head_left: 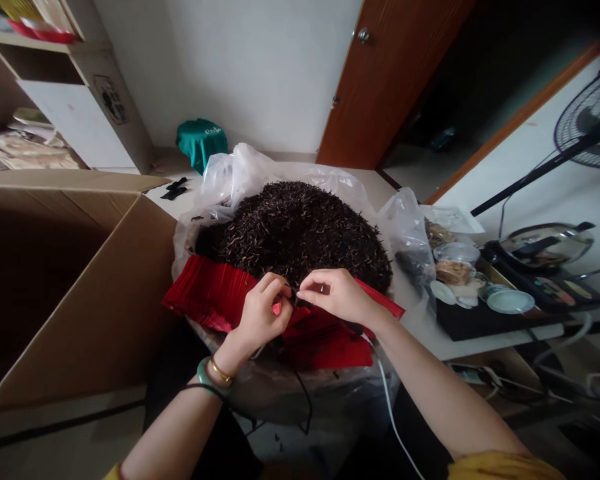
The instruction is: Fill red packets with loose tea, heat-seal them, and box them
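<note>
Just above the near edge of a big heap of dark dried leaves [305, 227], two bare hands meet, fingertips almost touching. The left hand [266, 310] is curled, its grip closed, thumb and forefinger pinching at a small dark piece [294, 297]; a bit of pinkish red shows inside the curl, though I can't tell whether it is held. The right hand [333, 293] comes in from the other side, thumb and forefinger closed on the same piece.

The heap sits in a big clear plastic bag [240, 170], its rim loosely gathered around the leaves. Red packets [210, 290] lie along the heap's near side, lined up in a tight row to the left, with more red ones beneath the hands. A green bangle [203, 377] and a gold one [221, 372] circle the left wrist.

Left of the bag stands an open cardboard box [105, 300]. Over to the right, a desk [495, 345] carries a pan with a glass lid [545, 241] and some small tubs [510, 300].
</note>
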A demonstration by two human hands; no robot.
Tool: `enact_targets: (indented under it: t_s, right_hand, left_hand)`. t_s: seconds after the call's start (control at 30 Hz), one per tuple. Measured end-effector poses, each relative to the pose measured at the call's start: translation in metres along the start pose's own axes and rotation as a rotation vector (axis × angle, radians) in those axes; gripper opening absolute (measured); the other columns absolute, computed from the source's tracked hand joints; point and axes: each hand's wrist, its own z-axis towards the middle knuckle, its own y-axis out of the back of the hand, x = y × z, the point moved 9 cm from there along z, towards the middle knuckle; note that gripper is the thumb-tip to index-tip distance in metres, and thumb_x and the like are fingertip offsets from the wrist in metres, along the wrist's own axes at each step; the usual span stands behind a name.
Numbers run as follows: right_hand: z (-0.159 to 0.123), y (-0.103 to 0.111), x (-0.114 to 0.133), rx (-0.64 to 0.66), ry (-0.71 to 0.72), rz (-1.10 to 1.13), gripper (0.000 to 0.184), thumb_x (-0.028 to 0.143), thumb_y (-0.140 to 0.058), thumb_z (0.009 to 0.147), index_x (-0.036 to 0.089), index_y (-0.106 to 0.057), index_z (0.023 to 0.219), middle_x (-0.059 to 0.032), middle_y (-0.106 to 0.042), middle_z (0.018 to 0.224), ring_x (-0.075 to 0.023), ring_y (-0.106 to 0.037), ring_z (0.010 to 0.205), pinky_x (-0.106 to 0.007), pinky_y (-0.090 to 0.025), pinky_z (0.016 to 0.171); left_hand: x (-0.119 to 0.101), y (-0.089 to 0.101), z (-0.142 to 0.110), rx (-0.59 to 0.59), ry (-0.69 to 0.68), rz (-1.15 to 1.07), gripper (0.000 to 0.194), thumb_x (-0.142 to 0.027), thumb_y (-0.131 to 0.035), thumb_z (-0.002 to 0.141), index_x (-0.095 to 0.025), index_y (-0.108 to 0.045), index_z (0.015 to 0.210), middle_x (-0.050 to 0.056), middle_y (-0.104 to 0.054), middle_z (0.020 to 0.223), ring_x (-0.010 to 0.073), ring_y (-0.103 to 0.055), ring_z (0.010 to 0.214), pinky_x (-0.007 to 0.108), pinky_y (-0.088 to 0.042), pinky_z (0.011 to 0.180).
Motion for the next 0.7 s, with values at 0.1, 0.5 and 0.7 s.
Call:
enact_targets:
  t_s: [0.1,0.5,0.7]
  right_hand:
    - [-0.001,-0.006,-0.02,0.043,-0.078,0.153,0.014,0.03,-0.063,0.079,0.017,-0.067,0.074,-0.0005,-0.067,0.069,-0.0125,-0.059,0.061,-0.023,-0.045,0.057]
    - [0.0,0.01,-0.051,0.027,-0.095,0.357,0.017,0.034,-0.062,0.078,0.017,-0.061,0.073,0.0012,-0.06,0.065,-0.0115,-0.053,0.058,-0.023,-0.042,0.055]
    - [-0.009,0.019,-0.026,-0.117,0.073,0.096,0.014,0.027,-0.058,0.084,0.018,-0.059,0.072,-0.0002,-0.06,0.07,-0.0108,-0.053,0.058,-0.022,-0.042,0.056]
  left_hand:
    - [-0.001,-0.007,-0.001,0.054,0.0,-0.004,0.017,-0.005,-0.048,0.073,-0.02,-0.051,0.079,0.004,-0.058,0.085,0.0149,-0.057,0.075,0.025,-0.048,0.064]
    - [-0.003,-0.029,0.004,0.171,-0.021,0.035,0.018,-0.003,-0.047,0.076,-0.021,-0.048,0.081,0.003,-0.058,0.084,0.0134,-0.057,0.073,0.023,-0.047,0.062]
    - [0.001,-0.023,0.002,0.117,-0.003,0.018,0.018,-0.003,-0.045,0.074,-0.02,-0.048,0.08,0.003,-0.058,0.082,0.0135,-0.055,0.072,0.024,-0.047,0.063]
